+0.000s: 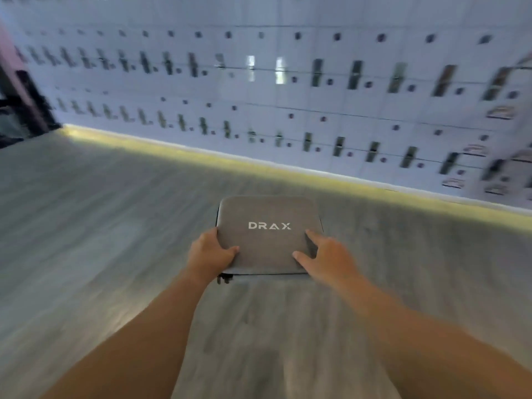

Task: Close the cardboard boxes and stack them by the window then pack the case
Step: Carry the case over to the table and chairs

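Case (266, 234) sits flat dead ahead, closed, logo facing the person; left hand (211, 253) grips its near-left corner, right hand (326, 256) spread loose on the near-right, equally close

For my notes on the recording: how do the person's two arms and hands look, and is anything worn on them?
Both forearms are bare up to the picture's edge: no sleeves show. The left hand and the right hand wear no gloves. I see no watch, ring or bracelet, though the picture is somewhat blurred.
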A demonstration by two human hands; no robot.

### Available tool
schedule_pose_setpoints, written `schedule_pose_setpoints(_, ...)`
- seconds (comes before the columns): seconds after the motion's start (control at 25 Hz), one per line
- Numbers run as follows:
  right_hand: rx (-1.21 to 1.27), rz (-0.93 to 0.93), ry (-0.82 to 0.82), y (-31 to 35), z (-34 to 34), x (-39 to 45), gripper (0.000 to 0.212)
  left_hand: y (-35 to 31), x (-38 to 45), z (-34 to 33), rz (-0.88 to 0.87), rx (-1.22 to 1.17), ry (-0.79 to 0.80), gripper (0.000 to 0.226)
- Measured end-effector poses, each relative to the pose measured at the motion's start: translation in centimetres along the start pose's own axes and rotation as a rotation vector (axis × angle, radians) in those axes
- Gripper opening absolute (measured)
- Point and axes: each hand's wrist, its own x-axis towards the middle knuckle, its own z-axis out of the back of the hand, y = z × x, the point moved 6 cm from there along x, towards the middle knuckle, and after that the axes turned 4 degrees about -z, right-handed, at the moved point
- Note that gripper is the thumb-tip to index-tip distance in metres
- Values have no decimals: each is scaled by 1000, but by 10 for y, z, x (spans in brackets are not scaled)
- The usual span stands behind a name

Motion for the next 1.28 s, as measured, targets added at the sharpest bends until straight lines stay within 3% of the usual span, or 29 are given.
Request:
schedule_pose_setpoints(0.2,33,-270,-132,-167,107,-61,80,-164,-27,-132,-243,-7,231,41)
schedule_pose_setpoints(0.4,43,-496,-297,-334,214,-151,77,-329,-104,-272,-431,-67,445,33)
schedule_pose_setpoints(0.6,34,-666,-400,-471,299,-234,82,-465,-186,-385,-604,-71,563,34)
schedule_pose_setpoints(0.92,87,-866,-505,-632,384,-317,84,-623,-276,-535,-770,-100,775,40)
schedule_pose_setpoints(1.28,124,-988,-570,-787,469,-292,79,-764,-281,-706,-848,-112,943,43)
